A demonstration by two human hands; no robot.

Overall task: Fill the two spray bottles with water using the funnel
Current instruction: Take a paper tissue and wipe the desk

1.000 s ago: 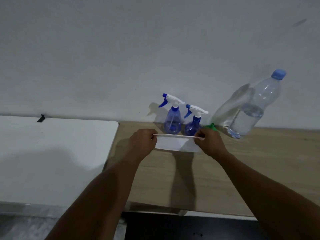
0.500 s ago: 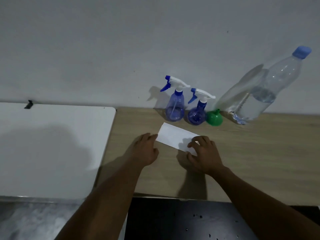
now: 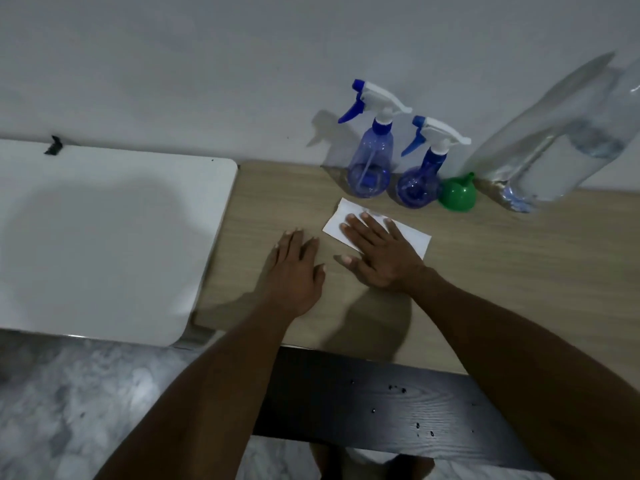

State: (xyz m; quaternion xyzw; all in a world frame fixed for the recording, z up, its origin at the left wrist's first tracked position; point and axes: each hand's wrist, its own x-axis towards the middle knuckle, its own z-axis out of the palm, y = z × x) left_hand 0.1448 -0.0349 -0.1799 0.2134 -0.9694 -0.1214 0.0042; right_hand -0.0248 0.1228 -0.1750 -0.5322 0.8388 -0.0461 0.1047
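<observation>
Right hand [image 3: 381, 254] spread flat on the paper [image 3: 414, 239] mid-frame (left hand [image 3: 294, 271] flat alongside); I'd press evenly, outward.

Matt wood table [image 3: 519, 271], plast. funnel [image 3: 457, 195]

The right hand [image 3: 377, 251] lies flat, fingers straight, on a white paper [image 3: 414, 239] on the wooden bench [image 3: 519, 271]. The left hand [image 3: 294, 268] lies flat on the bench just left of the paper, not touching it. Along the wall stand the taller spray bottle [image 3: 372, 164] and the shorter spray bottle [image 3: 417, 181], both blue with white triggers. A green funnel [image 3: 457, 194] sits just right of the shorter one, spout up. Further right is a large, blurred water bottle [image 3: 554, 150], partly full. A white table [image 3: 104, 237] adjoins the bench on the left.
</observation>
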